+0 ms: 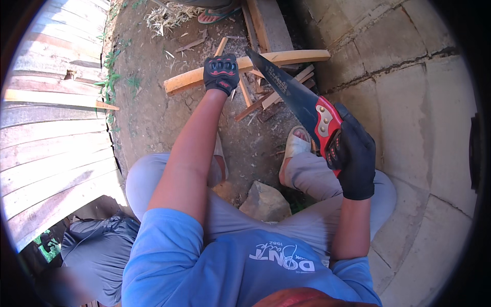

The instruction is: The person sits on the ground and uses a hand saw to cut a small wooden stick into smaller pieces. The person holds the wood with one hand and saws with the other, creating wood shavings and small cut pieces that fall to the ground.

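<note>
"Hands?"

"Right hand (357, 153) wrapped round a red-handled saw (325, 120); left hand (221, 72) closed over 1 long pale timber (294, 57)."

"Where's the blade (292, 92)?"

"Slanting up, its far end overlapping the timber from here; I can't tell if they touch. A stone (265, 202) sits between the knees (146, 176)."

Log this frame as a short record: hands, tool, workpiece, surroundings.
Left hand: black-gloved, on the curved wooden piece, fingers mostly hidden
Right hand: black-gloved, gripping the handsaw by its red handle
Blade: dark, tip by the wooden piece; contact unclear
Ground: wood scraps beyond the feet, grey stone between the legs
Top edge: another person's sandalled foot
</note>
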Demonstrator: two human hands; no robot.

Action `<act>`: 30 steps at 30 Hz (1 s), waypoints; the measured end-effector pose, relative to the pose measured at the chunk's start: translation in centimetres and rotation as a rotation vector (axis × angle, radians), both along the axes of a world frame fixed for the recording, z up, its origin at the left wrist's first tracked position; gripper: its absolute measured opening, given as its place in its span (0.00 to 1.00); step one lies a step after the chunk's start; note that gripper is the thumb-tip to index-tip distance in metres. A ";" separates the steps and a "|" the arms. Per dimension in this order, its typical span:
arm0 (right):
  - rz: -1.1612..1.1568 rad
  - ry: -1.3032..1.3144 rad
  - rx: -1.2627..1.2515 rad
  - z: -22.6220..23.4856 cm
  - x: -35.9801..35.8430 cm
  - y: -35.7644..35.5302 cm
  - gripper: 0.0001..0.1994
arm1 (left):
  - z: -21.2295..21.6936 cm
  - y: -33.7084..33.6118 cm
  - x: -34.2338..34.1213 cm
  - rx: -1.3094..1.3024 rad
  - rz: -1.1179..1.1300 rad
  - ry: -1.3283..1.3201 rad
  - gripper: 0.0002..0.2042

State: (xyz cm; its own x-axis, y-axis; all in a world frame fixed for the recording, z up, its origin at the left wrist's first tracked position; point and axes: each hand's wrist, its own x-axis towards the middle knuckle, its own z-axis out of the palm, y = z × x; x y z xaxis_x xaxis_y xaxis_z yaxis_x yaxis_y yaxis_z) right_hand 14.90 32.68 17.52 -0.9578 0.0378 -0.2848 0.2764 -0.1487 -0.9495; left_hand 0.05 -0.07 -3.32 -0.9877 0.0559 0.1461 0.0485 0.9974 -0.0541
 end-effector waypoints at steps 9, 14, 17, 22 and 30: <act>0.028 0.090 -0.021 -9.7 -8.0 -6.5 0.18 | 0.3 0.2 0.7 -0.030 0.041 -0.040 0.07; 0.064 0.267 0.182 -15.2 -16.1 -12.2 0.19 | 0.6 0.9 0.3 0.025 0.007 -0.024 0.06; 0.058 0.395 0.375 -17.1 -18.0 -13.2 0.20 | 0.9 1.1 0.1 0.046 0.008 -0.075 0.07; 0.061 0.341 0.429 -15.2 -12.1 -10.7 0.20 | 0.8 0.7 0.0 0.035 0.014 -0.063 0.08; 0.108 0.179 0.514 -3.1 4.6 1.3 0.19 | 0.9 0.4 -0.6 0.078 0.046 -0.105 0.10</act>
State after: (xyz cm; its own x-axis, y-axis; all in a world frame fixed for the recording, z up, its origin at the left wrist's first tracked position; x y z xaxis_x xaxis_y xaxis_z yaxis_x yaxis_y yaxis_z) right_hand 19.49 34.00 14.45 -0.9957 0.0279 -0.0880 0.0921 0.3666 -0.9258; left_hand -0.50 0.36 -2.40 -0.9990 0.0030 0.0440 0.0042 0.9996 0.0265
